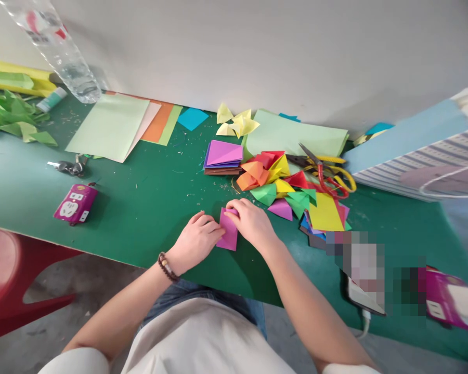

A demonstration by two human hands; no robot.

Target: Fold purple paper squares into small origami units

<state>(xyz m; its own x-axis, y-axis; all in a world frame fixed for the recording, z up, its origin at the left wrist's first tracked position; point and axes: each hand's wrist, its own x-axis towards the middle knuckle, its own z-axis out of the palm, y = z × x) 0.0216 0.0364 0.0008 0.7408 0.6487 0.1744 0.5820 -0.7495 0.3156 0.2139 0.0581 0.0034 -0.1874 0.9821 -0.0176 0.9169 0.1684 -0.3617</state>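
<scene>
A small purple paper [229,236] lies on the green table [152,202] near its front edge. My left hand [197,239] presses on the paper's left side with curled fingers. My right hand [251,223] pinches the paper's top edge, fingers bent over it. A bead bracelet sits on my left wrist. Just behind the hands lies a heap of folded coloured paper pieces [276,182] and a stack of purple squares [223,157].
Scissors with yellow and red handles [327,171] rest on pale green sheets. Large paper sheets [113,124], a plastic bottle [58,49] and green folded pieces [11,117] lie at the left. A purple box [75,203], keys [68,166], a phone [364,298] and a red stool [11,275] are nearby.
</scene>
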